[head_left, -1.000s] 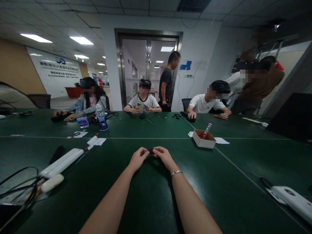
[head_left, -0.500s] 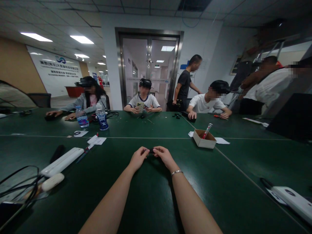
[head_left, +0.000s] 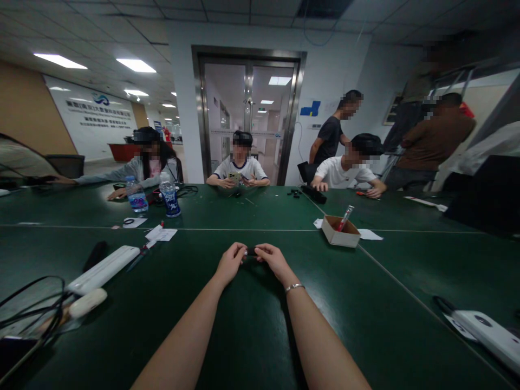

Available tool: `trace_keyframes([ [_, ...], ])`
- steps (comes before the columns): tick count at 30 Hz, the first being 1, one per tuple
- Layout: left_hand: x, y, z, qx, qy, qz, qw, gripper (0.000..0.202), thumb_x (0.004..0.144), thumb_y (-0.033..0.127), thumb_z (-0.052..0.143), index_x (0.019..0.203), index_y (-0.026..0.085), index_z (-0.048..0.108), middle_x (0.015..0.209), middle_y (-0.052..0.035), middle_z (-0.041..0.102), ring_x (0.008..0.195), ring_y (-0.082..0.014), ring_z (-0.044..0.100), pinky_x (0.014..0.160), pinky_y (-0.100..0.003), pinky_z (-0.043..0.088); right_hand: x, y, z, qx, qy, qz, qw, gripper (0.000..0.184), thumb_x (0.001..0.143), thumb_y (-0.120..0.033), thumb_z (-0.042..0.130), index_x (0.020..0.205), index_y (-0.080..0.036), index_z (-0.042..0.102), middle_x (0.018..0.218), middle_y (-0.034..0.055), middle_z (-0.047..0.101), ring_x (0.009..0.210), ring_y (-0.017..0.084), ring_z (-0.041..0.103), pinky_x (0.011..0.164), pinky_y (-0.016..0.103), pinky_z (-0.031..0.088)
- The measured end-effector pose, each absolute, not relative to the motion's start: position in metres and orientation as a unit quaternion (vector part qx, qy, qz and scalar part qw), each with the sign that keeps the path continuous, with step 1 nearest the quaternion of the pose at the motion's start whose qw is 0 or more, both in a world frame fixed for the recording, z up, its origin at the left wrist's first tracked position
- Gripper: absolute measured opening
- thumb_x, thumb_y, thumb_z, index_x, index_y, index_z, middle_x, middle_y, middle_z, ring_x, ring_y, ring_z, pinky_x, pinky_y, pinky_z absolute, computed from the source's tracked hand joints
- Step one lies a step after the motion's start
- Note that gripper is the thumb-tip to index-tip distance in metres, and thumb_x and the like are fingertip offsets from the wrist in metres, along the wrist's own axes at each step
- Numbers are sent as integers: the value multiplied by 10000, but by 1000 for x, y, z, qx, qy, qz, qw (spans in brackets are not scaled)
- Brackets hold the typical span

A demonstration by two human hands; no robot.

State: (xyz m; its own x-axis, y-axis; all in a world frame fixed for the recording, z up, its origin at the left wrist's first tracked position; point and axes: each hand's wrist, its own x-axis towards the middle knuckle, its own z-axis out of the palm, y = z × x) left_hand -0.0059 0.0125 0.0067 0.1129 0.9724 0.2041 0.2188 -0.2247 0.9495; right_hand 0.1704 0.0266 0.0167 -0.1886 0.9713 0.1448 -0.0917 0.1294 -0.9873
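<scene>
Both my forearms stretch out over a dark green table (head_left: 252, 330). My left hand (head_left: 231, 262) and my right hand (head_left: 274, 260) meet at the middle, fingers curled. Between their fingertips they pinch a small black part (head_left: 252, 251), one hand on each end. The part is too small to name. A thin bracelet (head_left: 294, 287) circles my right wrist.
A small cardboard box (head_left: 340, 231) with a red-tipped tool stands to the right. A white power strip (head_left: 103, 268), cables (head_left: 28, 311) and paper slips (head_left: 161, 234) lie at left, two bottles (head_left: 168, 199) beyond. A white device (head_left: 489, 333) lies at right. Several people sit and stand across the table.
My hands have hardly moved on the small black part. A standing person in a dark shirt has walked from the doorway to the right, and the people at far right have shifted.
</scene>
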Motion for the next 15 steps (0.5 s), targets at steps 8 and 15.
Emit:
trace_keyframes([
  [8, -8, 13, 9, 628, 491, 441, 411, 452, 852, 531, 401, 996, 151, 600, 557, 19, 546, 482, -105, 475, 494, -217, 348, 172, 26, 15, -374, -589, 533, 479, 395, 653, -428, 759, 910, -140, 678, 739, 30, 643, 634, 132, 568, 637, 267, 445],
  [15, -8, 13, 11, 625, 489, 449, 411, 410, 853, 485, 422, 1033, 162, 599, 604, 12, 557, 535, -114, 512, 521, -223, 378, 172, 24, 17, -367, -595, 535, 474, 403, 634, -428, 769, 910, -152, 671, 741, 22, 638, 634, 131, 553, 635, 272, 437],
])
